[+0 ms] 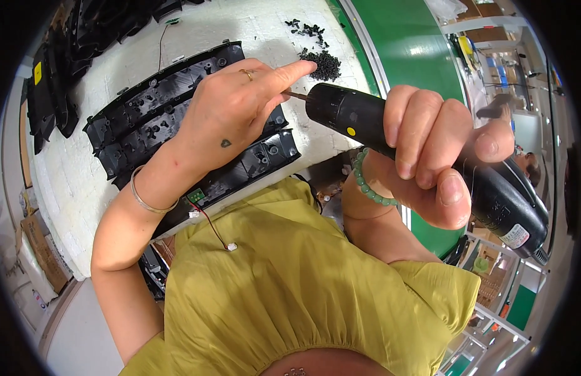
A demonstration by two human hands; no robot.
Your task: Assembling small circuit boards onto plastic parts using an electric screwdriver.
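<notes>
My right hand is wrapped round a black electric screwdriver, held almost level above the bench's right side. Its thin bit points left and meets the fingers of my left hand. My left index finger stretches toward a pile of small black screws. The thumb and other left fingers are bent in around the bit's tip, and whatever they hold there is hidden. Below and behind this hand lie long black plastic housings, side by side, with several screw posts inside.
A white padded work surface carries the parts. More black plastic parts are stacked at the far left. A small green circuit board with a red-and-black wire lies at the near edge. A green surface runs along the right.
</notes>
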